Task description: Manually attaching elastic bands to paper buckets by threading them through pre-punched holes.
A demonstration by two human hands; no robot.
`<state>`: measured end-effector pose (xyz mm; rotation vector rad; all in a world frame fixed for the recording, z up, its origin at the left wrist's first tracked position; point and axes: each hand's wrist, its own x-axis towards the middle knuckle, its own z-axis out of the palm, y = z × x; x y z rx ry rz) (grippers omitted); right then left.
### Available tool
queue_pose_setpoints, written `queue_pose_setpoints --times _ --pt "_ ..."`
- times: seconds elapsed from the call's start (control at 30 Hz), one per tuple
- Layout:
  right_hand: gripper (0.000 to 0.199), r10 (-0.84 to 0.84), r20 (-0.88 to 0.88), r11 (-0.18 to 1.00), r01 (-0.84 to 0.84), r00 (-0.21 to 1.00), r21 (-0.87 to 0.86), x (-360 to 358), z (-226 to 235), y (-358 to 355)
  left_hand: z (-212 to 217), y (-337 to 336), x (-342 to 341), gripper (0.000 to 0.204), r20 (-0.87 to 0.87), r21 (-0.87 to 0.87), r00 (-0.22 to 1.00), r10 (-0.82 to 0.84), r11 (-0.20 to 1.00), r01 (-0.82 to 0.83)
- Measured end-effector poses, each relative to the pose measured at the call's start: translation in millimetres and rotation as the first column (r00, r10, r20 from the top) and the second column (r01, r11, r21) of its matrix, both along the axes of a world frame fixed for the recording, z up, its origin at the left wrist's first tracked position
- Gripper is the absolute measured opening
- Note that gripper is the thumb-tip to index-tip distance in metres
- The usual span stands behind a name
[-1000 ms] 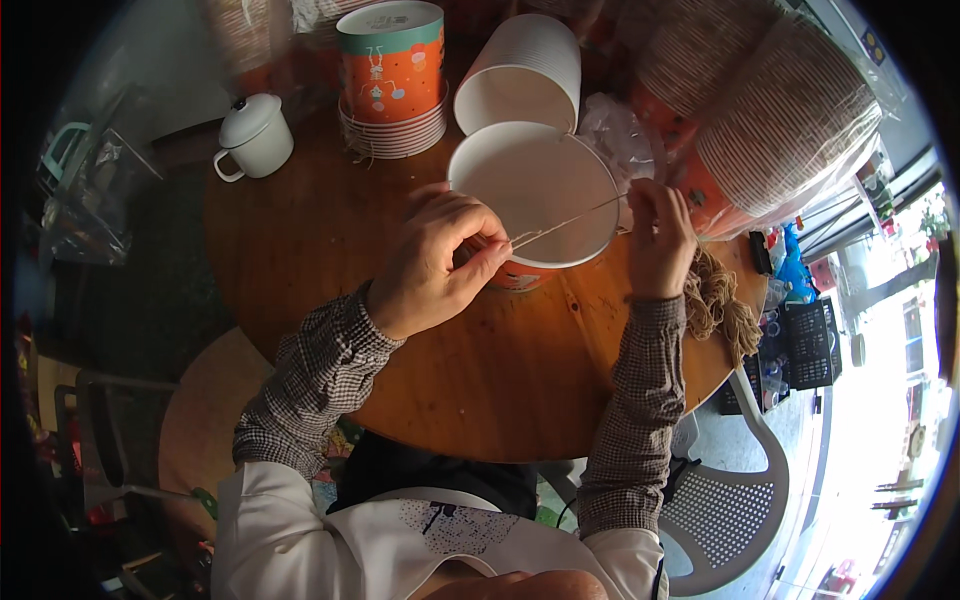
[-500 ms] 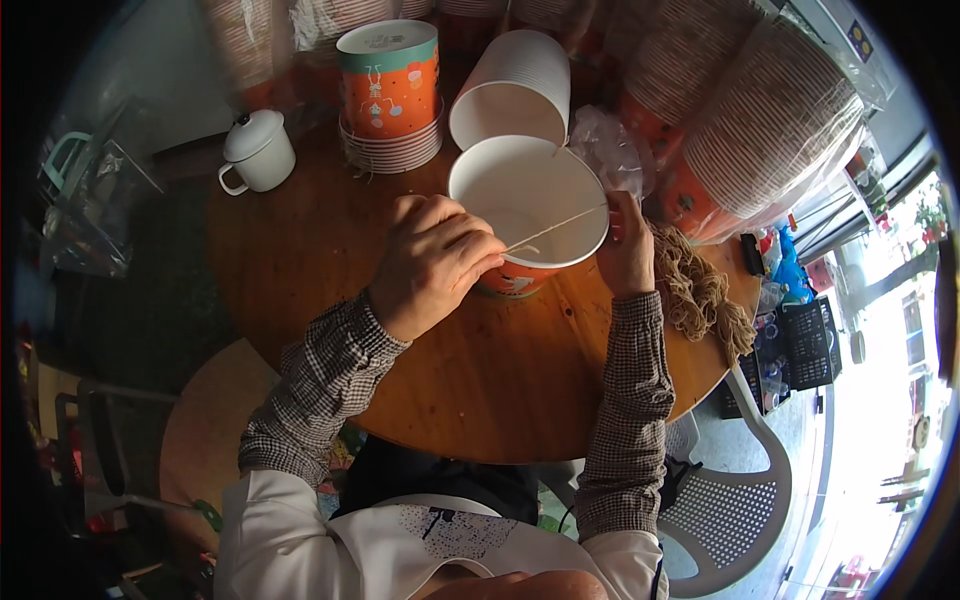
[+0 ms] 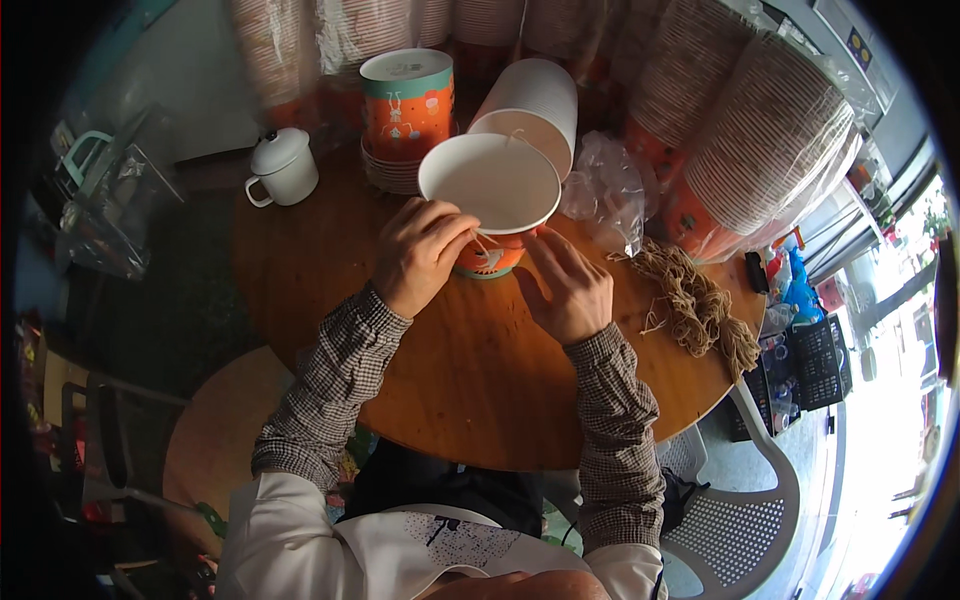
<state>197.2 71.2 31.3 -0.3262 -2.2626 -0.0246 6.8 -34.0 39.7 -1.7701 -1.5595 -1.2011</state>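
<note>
Left grip (image 3: 425, 250) pinches a thin string (image 3: 483, 243) beside the orange paper cup (image 3: 490, 205) on the round desk (image 3: 440, 370); right grip (image 3: 562, 283), fingers loosely spread, touches the cup's base, holding nothing.

The paper bucket (image 3: 490, 195) stands on the table (image 3: 470, 380); mug (image 3: 282, 167) far left, twine bundle (image 3: 695, 305) right.

The left hand (image 3: 420, 255) covers the near-left side of the orange paper bucket (image 3: 490, 255); the thin string (image 3: 484, 243) there is too fine to follow. The far cup stacks (image 3: 740, 150) blur and run off the edge.
</note>
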Motion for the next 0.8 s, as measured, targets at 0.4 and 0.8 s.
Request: queue_pose_setpoints --times 0.4,0.8 --pt "0.026 -0.094 -0.343 0.97 0.008 0.935 -0.242 23 -1 21 24 46 -118 0.017 0.845 0.446 0.251 -0.473 0.881 0.157" --pt "0.027 -0.081 -0.283 0.956 -0.006 0.956 -0.294 13 -19 26 -35 76 -243 0.029 0.991 -0.031 -0.121 0.057 0.978 0.204"
